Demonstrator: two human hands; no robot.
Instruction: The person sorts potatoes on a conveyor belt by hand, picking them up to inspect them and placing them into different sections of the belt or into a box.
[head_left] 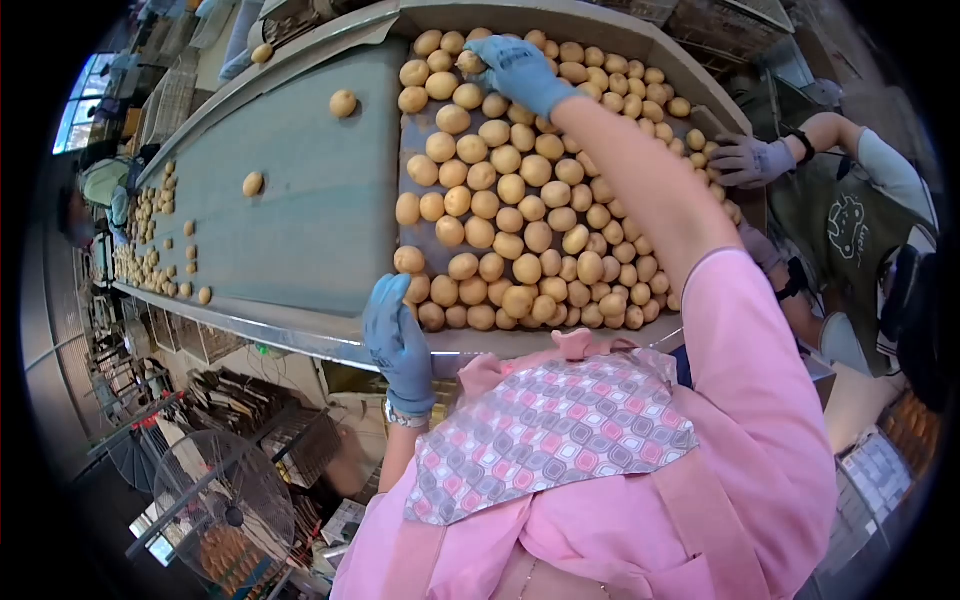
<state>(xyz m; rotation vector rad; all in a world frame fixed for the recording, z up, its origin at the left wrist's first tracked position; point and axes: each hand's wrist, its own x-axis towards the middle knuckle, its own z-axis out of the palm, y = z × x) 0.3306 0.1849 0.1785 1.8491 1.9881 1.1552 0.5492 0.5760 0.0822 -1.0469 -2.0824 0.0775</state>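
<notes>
Far left, a co-worker [105, 185] stands at the end of the belt [300, 225], with a bunch of far potatoes [152, 258] scattered there. Mid-belt there's just a couple of loose potatoes [253, 183], well apart. Then my left hand [398, 335], blue glove, fingers together and bent up over the near rail [290, 338], just beside the pile's corner. Can't tell if it's gripping anything; my guess is it's parked there for balance. Right hand [518, 75] is reaching right across to the far side, fingers looking clamped on a potato [468, 63], probably pinched from above because its neighbours crowd the sides. The pile [538, 236] spreads out to the right, mostly one layer, likely so each one shows. Far right, another person's gloved hand [752, 160] rests at its edge.
</notes>
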